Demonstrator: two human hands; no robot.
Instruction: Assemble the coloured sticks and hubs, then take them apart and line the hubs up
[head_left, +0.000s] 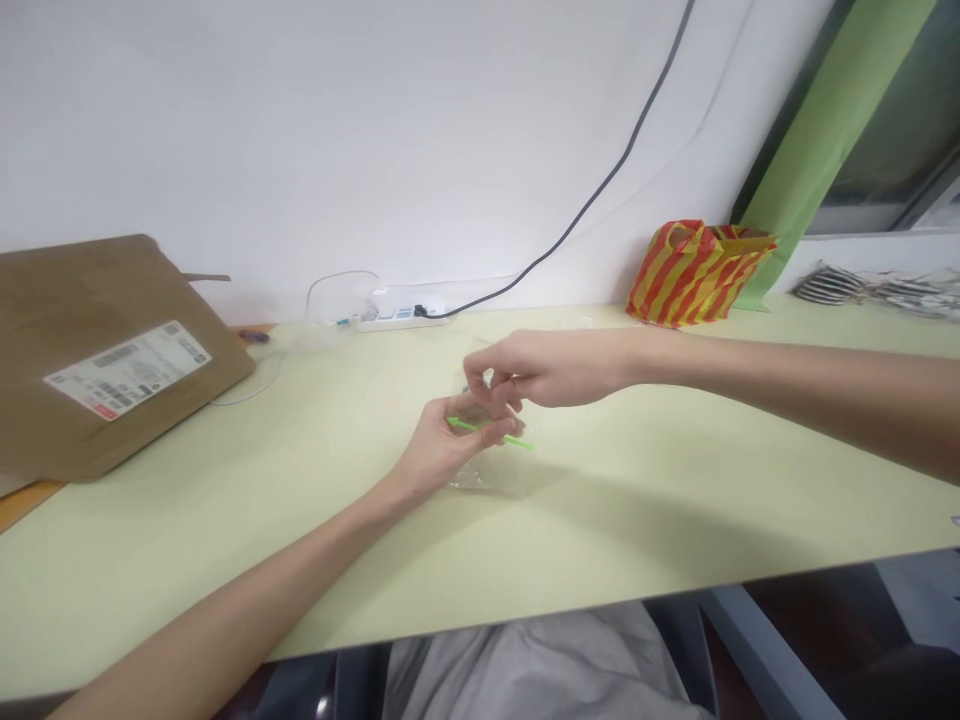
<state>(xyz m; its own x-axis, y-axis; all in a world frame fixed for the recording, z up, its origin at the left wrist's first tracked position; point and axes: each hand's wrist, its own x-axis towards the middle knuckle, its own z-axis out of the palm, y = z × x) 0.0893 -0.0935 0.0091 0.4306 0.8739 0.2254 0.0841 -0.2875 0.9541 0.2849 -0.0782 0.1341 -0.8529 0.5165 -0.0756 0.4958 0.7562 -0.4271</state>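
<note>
A clear plastic bag (480, 475) with a bright green strip (517, 441) across its upper part hangs over the table at the centre. My left hand (450, 440) grips the bag near the green strip, its thumb lying over it. Just above, my right hand (525, 368) has its fingers curled and pinched close to the bag's top and the left fingertips. Whatever lies between the right fingertips is too small to make out.
On the pale table (337, 560), a large cardboard package (97, 350) lies left. A power strip (401, 318) with cables sits against the wall. A red-yellow striped bag (694, 275) stands at back right, near striped items (829, 284) and a green curtain (840, 130).
</note>
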